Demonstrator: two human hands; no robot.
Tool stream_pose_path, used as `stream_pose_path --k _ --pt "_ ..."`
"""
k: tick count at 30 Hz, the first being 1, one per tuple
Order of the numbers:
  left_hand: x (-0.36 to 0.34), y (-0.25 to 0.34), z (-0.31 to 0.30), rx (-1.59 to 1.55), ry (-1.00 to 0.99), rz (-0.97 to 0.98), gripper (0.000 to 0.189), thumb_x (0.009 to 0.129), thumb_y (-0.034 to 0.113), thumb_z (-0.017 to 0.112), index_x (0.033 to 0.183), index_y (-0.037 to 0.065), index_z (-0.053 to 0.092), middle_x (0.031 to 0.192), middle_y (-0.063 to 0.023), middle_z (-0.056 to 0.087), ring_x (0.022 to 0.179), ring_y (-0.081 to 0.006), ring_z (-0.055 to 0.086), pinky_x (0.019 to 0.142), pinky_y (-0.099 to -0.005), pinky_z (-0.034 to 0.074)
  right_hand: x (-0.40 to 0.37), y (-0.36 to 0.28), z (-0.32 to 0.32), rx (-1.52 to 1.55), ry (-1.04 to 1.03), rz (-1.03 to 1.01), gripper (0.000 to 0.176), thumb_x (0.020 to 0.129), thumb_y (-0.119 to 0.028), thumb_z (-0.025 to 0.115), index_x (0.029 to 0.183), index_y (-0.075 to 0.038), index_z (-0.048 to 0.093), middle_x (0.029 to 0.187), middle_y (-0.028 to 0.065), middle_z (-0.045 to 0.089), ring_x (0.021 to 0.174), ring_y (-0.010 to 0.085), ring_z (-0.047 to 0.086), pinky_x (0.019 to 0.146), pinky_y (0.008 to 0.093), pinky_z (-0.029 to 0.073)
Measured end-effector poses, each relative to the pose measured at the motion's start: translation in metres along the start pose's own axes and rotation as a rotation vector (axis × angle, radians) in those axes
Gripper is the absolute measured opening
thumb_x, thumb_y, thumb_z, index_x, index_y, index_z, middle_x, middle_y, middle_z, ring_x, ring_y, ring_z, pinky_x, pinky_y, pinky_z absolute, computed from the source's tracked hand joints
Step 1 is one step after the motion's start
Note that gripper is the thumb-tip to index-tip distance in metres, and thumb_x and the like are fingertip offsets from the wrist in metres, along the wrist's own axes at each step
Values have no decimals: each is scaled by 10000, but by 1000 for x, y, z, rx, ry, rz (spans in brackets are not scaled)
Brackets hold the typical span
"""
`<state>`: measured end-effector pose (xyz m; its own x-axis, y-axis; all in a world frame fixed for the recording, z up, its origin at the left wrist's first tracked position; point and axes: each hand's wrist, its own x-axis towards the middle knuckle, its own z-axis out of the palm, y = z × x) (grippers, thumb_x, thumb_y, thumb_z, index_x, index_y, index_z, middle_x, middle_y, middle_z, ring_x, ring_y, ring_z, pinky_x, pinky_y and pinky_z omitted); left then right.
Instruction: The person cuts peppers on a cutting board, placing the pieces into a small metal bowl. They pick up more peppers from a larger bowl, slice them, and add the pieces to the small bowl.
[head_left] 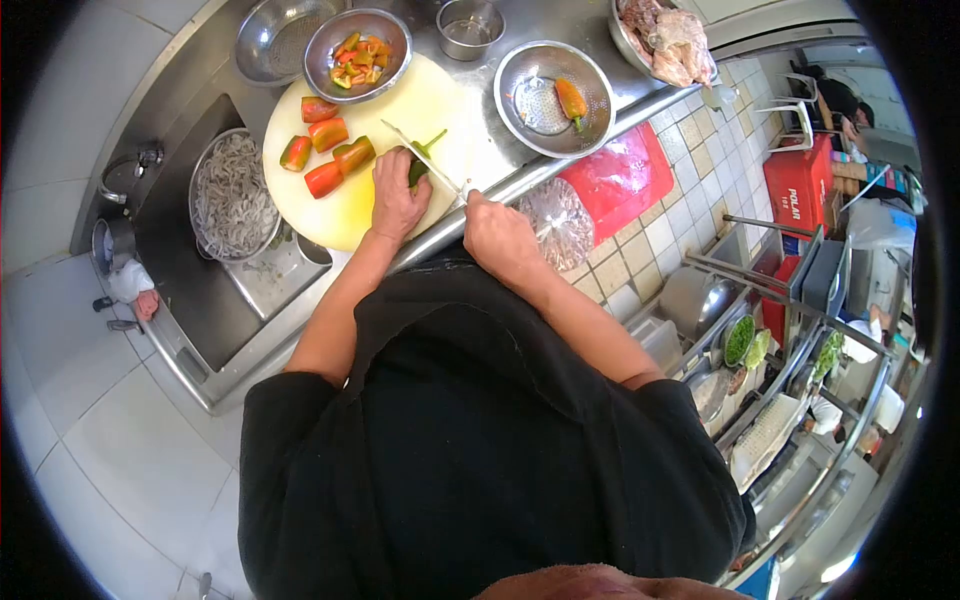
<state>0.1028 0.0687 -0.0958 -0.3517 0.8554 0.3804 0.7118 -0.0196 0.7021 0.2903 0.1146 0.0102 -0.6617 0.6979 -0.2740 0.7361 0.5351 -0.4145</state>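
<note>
On a round white cutting board (440, 90), my left hand (399, 193) presses a green pepper (417, 171), its fingers curled over it. The knife (408, 143) is in my right hand (497, 232), closed around the handle at the board's right edge. Its blade slants up and left beside the pepper, near the green stem. Several red and green pepper pieces (328, 134) lie left of my left hand. A metal bowl of cut pepper (401, 42) overlaps the board's top edge. Right of the board, a colander (507, 88) holds one orange pepper (571, 99).
Left is a sink (160, 250) with a bowl of pale strips (236, 195). Raw meat fills a bowl (680, 45) at the upper right. Bagged food (560, 222) and a red bag (625, 180) lie beyond the counter edge. Other people are at the far right.
</note>
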Motion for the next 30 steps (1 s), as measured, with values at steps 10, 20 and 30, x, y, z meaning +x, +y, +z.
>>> stream_pose_path --k 10,20,30 --pt "4 -7 0 -3 -1 -23 408 761 79 706 1130 23 540 1085 -192 571 1040 -405 545 930 -491 439 3 10 -10 -15 -106 25 229 935 -78 487 1060 49 632 918 298 726 916 449 734 848 537 572" --pt "6 17 -16 -118 -22 -360 550 771 120 789 1248 38 528 1108 -196 620 1015 -379 624 882 -448 510 10 43 -9 223 -139 164 380 1008 -284 551 1098 71 652 1052 343 690 1074 502 655 966 559 499" --pt "-17 5 -31 -13 52 -219 388 777 140 847 1083 -1 656 1020 -159 645 906 -289 631 815 -369 525 -6 15 -23 293 -22 125 340 1021 -279 558 1043 52 633 957 350 679 996 530 647 899 597 492"
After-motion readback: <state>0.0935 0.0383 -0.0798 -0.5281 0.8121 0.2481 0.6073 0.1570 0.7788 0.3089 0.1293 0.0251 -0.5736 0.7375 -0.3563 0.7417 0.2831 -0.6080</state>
